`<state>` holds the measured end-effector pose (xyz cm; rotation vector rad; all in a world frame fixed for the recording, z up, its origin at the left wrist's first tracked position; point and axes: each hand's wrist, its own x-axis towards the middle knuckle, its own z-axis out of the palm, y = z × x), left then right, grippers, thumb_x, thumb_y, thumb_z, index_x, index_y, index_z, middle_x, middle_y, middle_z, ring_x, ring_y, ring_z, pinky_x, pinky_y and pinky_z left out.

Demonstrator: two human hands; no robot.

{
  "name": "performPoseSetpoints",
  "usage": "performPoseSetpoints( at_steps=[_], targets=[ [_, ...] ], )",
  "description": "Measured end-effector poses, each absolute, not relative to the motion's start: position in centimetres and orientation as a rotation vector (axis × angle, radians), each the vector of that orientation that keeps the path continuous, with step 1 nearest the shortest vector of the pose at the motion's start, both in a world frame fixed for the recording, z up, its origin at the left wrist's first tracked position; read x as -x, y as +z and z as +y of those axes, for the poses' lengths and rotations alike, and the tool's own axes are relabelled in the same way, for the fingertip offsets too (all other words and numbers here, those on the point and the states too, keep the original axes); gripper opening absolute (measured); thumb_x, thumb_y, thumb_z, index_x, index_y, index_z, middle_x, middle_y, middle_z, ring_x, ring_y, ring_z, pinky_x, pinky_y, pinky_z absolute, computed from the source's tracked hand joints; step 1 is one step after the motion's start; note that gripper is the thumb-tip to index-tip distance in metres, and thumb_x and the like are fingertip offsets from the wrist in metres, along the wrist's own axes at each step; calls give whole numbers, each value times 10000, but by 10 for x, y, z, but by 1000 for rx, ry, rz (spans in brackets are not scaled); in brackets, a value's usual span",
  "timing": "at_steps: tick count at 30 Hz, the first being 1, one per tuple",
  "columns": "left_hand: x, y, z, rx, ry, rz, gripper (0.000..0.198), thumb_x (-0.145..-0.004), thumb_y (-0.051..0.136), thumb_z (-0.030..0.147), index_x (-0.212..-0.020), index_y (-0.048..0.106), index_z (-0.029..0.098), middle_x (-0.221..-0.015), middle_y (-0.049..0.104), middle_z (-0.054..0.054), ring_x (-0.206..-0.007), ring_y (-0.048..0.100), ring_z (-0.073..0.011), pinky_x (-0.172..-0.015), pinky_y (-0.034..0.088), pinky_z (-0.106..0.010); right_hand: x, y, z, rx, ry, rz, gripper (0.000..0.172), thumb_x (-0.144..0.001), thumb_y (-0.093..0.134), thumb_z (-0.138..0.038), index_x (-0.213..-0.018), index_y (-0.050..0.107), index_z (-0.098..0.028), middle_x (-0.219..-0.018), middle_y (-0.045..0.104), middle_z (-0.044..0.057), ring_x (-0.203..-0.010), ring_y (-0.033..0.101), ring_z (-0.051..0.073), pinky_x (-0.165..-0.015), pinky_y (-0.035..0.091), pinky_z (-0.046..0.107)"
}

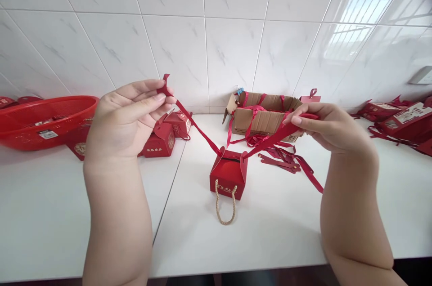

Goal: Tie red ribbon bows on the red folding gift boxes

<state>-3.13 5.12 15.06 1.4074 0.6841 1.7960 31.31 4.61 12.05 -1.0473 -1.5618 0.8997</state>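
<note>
A small red gift box with gold lettering stands on the white table in front of me. A beige rope handle hangs down its front onto the tabletop. Red ribbon runs through the two raised top flaps and spreads upward in a V. My left hand pinches one ribbon end up and to the left of the box. Higher on the right, my right hand pinches the other ribbon length. Both ribbon lengths look stretched between the hands and the box.
Behind the box sits an open cardboard carton draped with red ribbons. Loose red strips lie before it. Finished-looking red boxes and a red plastic basket are at left. More red boxes lie right, by the tiled wall.
</note>
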Motion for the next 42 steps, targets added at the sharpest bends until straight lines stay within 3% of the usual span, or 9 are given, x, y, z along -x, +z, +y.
performPoseSetpoints(
  at_steps=[4, 7, 14, 24, 27, 30, 34, 38, 42],
  targets=[
    [23, 154, 50, -1406, 1789, 683, 177, -641, 694, 47, -770, 727, 164, -680, 658, -18, -528, 543, -96, -414, 421, -228, -286, 120, 48, 810, 1136, -1422, 215, -666, 794, -308, -704, 615, -196, -610, 535, -30, -512, 493, 73, -464, 425, 217],
    [11, 158, 50, -1386, 1780, 629, 170, -641, 703, 44, -731, 708, 188, -697, 665, -12, -497, 479, -71, -379, 309, -221, -267, 120, 50, 741, 1142, -1356, 236, -664, 797, -303, -683, 591, -190, -571, 471, -51, -492, 445, 57, -443, 393, 194],
    [-14, 161, 43, -1432, 1815, 633, 125, -652, 702, 114, -712, 708, 224, -769, 694, -10, -570, 523, -83, -430, 362, -204, -256, 131, 50, 780, 1190, -1387, 247, -693, 768, -352, -747, 595, -185, -670, 543, -20, -505, 478, 61, -430, 392, 195],
    [-25, 157, 34, -1539, 1984, 595, 203, -750, 640, 76, -805, 739, 245, -783, 691, 2, -765, 622, -115, -515, 454, -200, -248, 134, 61, 577, 1260, -1385, 205, -725, 714, -269, -833, 547, -218, -532, 391, -95, -366, 271, 17, -310, 211, 151],
    [-22, 159, 30, -1554, 2003, 585, 206, -760, 638, 75, -803, 736, 251, -770, 685, 13, -761, 626, -120, -501, 446, -211, -248, 133, 64, 567, 1246, -1400, 223, -705, 720, -319, -802, 542, -227, -512, 380, -96, -357, 303, 27, -312, 238, 162],
    [-18, 160, 26, -1586, 1995, 694, 135, -737, 700, 178, -768, 722, 307, -779, 694, 20, -880, 640, -203, -484, 459, -252, -250, 131, 65, 602, 1207, -1452, 264, -686, 722, -412, -767, 548, -230, -525, 433, -76, -385, 415, 52, -339, 304, 179],
    [-14, 161, 22, -1600, 1964, 836, 89, -723, 718, 278, -753, 706, 362, -829, 702, 34, -981, 619, -271, -492, 486, -305, -253, 128, 65, 700, 1138, -1510, 341, -642, 713, -526, -789, 597, -241, -653, 573, -19, -623, 634, 155, -481, 475, 250],
    [-12, 160, 24, -1595, 1960, 776, 112, -745, 695, 201, -783, 715, 305, -810, 691, 3, -920, 631, -241, -508, 472, -293, -253, 127, 60, 671, 1143, -1556, 439, -575, 781, -463, -948, 644, -276, -837, 656, 8, -891, 673, 241, -650, 556, 330],
    [-17, 157, 31, -1530, 1995, 634, 223, -756, 685, 115, -934, 678, 249, -797, 694, -12, -814, 640, -168, -473, 424, -239, -245, 129, 54, 575, 1124, -1525, 352, -614, 802, -298, -935, 659, -271, -848, 679, -3, -870, 678, 199, -764, 558, 349]
  ],
)
